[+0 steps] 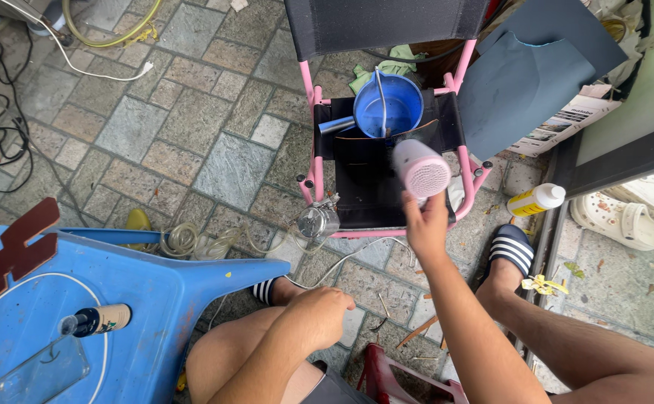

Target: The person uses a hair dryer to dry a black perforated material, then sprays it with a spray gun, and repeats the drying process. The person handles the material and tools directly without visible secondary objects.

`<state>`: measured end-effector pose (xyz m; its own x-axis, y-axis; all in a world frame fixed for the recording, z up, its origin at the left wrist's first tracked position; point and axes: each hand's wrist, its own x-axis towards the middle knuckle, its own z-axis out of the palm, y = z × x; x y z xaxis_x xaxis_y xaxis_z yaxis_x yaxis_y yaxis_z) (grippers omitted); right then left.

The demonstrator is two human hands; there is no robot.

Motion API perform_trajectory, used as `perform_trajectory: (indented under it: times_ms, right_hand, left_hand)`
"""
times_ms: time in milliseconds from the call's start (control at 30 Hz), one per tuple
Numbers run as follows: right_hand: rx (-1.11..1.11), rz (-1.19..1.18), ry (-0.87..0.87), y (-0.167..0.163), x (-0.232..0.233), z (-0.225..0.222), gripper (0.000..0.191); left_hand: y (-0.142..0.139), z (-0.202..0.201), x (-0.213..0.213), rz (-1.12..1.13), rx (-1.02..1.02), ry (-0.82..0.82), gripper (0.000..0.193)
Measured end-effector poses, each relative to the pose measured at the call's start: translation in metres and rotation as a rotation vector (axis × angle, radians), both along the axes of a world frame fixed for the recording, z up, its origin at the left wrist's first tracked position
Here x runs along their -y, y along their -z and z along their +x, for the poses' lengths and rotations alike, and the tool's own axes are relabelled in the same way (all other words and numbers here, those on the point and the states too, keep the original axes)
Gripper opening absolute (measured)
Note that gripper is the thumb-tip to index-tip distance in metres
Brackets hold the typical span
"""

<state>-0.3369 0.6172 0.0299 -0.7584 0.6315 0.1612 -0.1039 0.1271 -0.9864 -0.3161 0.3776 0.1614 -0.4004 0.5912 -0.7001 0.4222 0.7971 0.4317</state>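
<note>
Centre right of frame: right hand raised over black seat of pink folding chair, fingers closed round handle of pink hair dryer. Dryer barrel's long axis runs up-left to lower-right; round grille faces camera; handle hidden inside fist, body slightly blurred. Lower centre: left hand rests on left knee, fingers curled in loose fist, gripping nothing visible. Blue bucket sits on chair above dryer.
</note>
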Motion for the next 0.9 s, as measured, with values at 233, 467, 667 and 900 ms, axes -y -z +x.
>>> perform_trajectory:
  times_ms: [233, 467, 667, 900]
  right_hand:
    - [-0.035, 0.322, 0.188, -0.02, -0.016, 0.004, 0.039]
    - [0.003, 0.238, 0.012, -0.016, 0.039, -0.014, 0.029]
    - [-0.008, -0.284, -0.248, 0.013, 0.062, -0.023, 0.027]
    - [-0.049, -0.219, -0.019, 0.032, 0.016, 0.004, 0.029]
  left_hand:
    - [-0.007, -0.009, 0.0, 0.017, -0.006, -0.019, 0.058]
    - [0.005, -0.011, 0.004, 0.033, 0.013, -0.003, 0.053]
    - [0.006, -0.014, 0.013, 0.019, -0.056, -0.021, 0.046]
    - [-0.011, -0.013, 0.011, -0.015, -0.087, -0.024, 0.047]
